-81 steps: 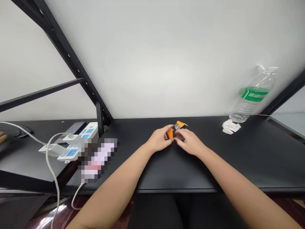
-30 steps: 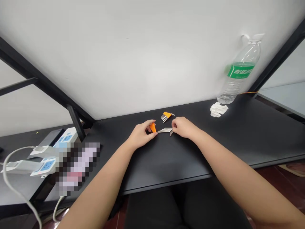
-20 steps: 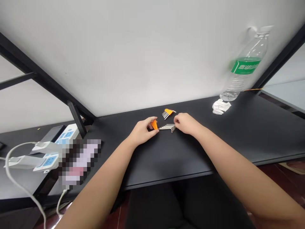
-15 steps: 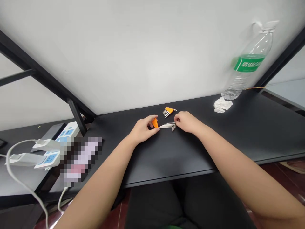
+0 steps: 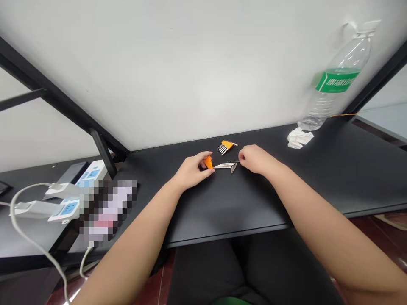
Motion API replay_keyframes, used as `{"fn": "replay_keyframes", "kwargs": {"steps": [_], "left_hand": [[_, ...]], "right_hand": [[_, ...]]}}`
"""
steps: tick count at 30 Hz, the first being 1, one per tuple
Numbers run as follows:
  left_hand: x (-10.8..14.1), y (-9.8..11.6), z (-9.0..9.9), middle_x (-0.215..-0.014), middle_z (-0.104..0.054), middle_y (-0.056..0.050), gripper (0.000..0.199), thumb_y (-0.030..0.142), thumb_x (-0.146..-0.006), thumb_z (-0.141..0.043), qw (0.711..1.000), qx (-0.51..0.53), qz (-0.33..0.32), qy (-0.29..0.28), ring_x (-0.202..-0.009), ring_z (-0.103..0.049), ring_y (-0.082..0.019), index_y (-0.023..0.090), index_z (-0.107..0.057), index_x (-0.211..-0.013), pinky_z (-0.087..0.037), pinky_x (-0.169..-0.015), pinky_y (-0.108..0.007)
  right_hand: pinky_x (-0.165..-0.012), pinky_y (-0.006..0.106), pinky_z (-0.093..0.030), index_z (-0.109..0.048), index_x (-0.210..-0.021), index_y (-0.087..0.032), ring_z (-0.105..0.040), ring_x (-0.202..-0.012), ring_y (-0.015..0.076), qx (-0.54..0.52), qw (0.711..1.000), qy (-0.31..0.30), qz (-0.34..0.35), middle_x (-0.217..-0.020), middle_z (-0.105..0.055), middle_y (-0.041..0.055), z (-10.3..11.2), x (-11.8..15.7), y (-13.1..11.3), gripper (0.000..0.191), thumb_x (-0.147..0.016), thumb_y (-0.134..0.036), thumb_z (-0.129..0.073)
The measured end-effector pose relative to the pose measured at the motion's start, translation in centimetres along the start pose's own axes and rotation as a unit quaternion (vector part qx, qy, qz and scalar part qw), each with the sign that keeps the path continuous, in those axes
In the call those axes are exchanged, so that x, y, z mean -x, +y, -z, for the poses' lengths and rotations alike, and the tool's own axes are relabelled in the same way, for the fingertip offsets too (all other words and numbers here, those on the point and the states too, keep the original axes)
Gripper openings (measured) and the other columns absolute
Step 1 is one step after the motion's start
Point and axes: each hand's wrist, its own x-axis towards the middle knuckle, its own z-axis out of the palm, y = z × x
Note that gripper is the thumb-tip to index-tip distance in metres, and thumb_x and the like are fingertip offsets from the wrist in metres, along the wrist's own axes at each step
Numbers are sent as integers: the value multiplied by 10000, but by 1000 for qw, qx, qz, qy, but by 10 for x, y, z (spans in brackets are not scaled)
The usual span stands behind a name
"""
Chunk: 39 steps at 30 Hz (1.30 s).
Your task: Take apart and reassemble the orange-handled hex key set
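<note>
Left hand point(image 5: 194, 170): the grip pinches an orange holder point(image 5: 208, 162) between thumb and fingers, standing tipped on edge. It looks like light, stiff plastic, unlikely to be hurt by a firm squeeze; its broad sides seem the best place to take hold, leaving the ends free.

At 3 o'clock from it, the right hand point(image 5: 253, 158) has its fingertips closed together, and the grip appears to pinch the right end of a thin key point(image 5: 234, 161). That key should be light and rigid but smooth, apt to roll or twist; the bent end probably gives the surest hold.

Between the hands, the L-shaped keys point(image 5: 225, 166) lie in a stepped row on the table point(image 5: 222, 207), long arms toward 9 o'clock, short arms turned toward 6. Whether the nearest one touches the holder cannot be told. They sit close together, so a nudge could disturb their order.

At 12 o'clock from the row, a second orange holder point(image 5: 227, 145) carries its own keys, near enough for the right fingers to brush. Farther out, toward 2 o'clock, are crumpled tissue point(image 5: 299, 138) and a tilted bottle point(image 5: 338, 80) by the wall point(image 5: 203, 84); toward 9, a power strip point(image 5: 93, 173). None of these stands in the way.
</note>
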Motion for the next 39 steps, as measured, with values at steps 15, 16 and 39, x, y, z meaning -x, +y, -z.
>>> {"fn": "replay_keyframes", "kwargs": {"steps": [15, 16, 39], "left_hand": [[0, 4, 2, -1185, -709, -37, 686, 351, -795, -721, 1000, -5, 15, -2, -853, -658, -160, 269, -485, -1434, -562, -862, -332], [0, 4, 1, -1186, -709, -36, 705, 343, -795, -721, 1000, -1, 15, -1, -847, -657, -156, 271, -464, -1448, -561, -859, -327], [3, 4, 1, -1114, -710, -24, 661, 273, -812, -663, 1000, 15, 0, -19, -882, -668, -171, 254, -465, -1442, -549, -869, -329]], "right_hand": [[-625, 314, -409, -717, -773, -199, -636, -719, 220, 26, 998, -43, -40, -854, -698, 97, 7, 12, 2, 75, -778, -153, -659], [-627, 311, -408, -718, -770, -202, -634, -722, 216, 18, 998, -42, -39, -857, -700, 92, 7, 13, 2, 81, -777, -153, -654], [-773, 269, -423, -732, -906, -186, -629, -883, 186, 4, 997, 45, 68, -1033, -682, 85, -16, 2, -4, 236, -892, -91, -516]]}}
